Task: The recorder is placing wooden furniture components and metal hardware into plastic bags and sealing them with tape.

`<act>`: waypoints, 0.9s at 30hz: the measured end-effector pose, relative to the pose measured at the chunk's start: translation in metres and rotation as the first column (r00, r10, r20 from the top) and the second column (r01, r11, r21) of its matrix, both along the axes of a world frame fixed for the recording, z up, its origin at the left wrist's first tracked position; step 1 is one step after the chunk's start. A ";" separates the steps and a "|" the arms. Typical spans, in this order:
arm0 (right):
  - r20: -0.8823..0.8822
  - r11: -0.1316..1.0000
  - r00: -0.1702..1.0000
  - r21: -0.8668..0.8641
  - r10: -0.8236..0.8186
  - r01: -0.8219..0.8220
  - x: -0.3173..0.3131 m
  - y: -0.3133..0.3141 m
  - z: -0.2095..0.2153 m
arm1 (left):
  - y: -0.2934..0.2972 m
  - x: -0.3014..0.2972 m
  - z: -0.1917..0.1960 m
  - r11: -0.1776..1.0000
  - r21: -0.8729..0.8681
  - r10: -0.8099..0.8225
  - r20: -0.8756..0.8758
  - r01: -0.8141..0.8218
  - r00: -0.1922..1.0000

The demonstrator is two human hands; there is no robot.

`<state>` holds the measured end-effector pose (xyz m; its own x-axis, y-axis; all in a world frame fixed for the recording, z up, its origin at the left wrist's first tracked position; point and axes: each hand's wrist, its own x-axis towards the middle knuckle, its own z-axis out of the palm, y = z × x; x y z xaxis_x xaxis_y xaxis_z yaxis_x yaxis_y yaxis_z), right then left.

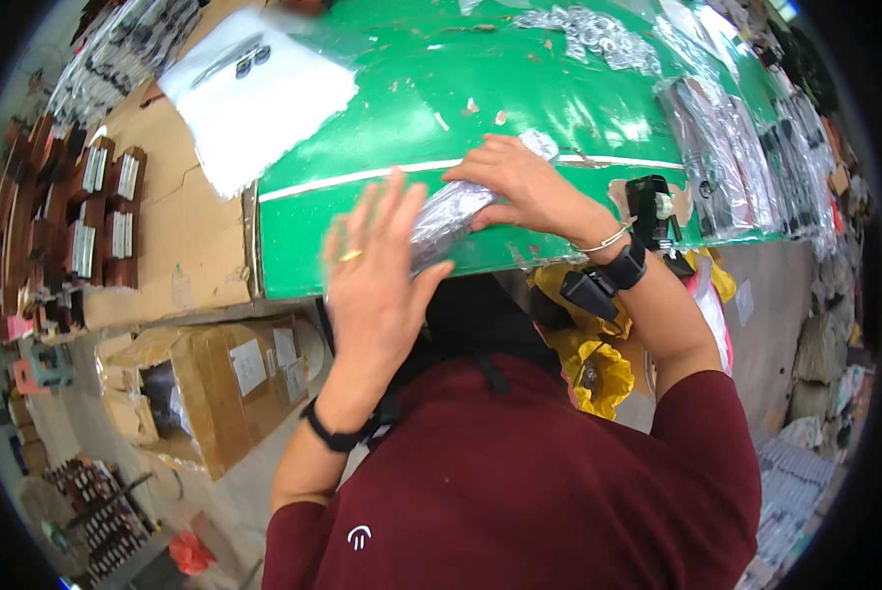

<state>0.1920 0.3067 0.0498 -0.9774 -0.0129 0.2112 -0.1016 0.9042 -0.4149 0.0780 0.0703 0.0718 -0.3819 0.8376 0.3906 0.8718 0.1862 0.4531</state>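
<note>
Near the front edge of the green table, a dark, long item in clear plastic wrap [444, 224] lies slantwise between my hands. My right hand [524, 187] has its fingers and thumb closed around the far right part of the wrapped item. Against its left end is my left hand [374, 265], fingers stretched out and somewhat smeared by motion. A crumpled bit of clear plastic [539, 145] shows just beyond my right hand. What exactly is inside the wrap cannot be made out.
A black tape dispenser [649, 208] stands right of my hands. Several wrapped packages [721, 162] are stacked farther right. White sheets [254, 108] and brown wooden pieces [82, 231] lie left. Below stand a cardboard box [214, 393] and a yellow bag [598, 374].
</note>
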 end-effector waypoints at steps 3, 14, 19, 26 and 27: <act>-0.003 0.999 0.999 0.029 -0.044 0.044 0.003 -0.002 0.007 | -0.060 -0.014 -0.002 0.990 0.080 0.116 0.015 -0.116 0.993; 0.049 1.000 0.999 0.018 -0.022 0.021 -0.009 0.002 0.009 | -0.057 -0.019 -0.067 0.948 0.177 0.136 0.527 -0.265 0.839; 0.033 0.999 0.999 0.031 -0.018 0.017 -0.007 0.002 0.005 | -0.057 -0.024 -0.064 0.936 0.225 0.138 0.476 -0.272 0.869; 0.011 0.998 0.998 0.023 -0.055 0.054 0.003 -0.003 0.005 | -0.039 -0.024 -0.066 0.849 0.288 0.100 0.735 -0.442 0.671; -0.021 0.997 0.996 0.013 -0.082 0.082 0.005 -0.005 0.005 | -0.035 -0.026 -0.062 0.824 0.333 0.046 0.767 -0.459 0.640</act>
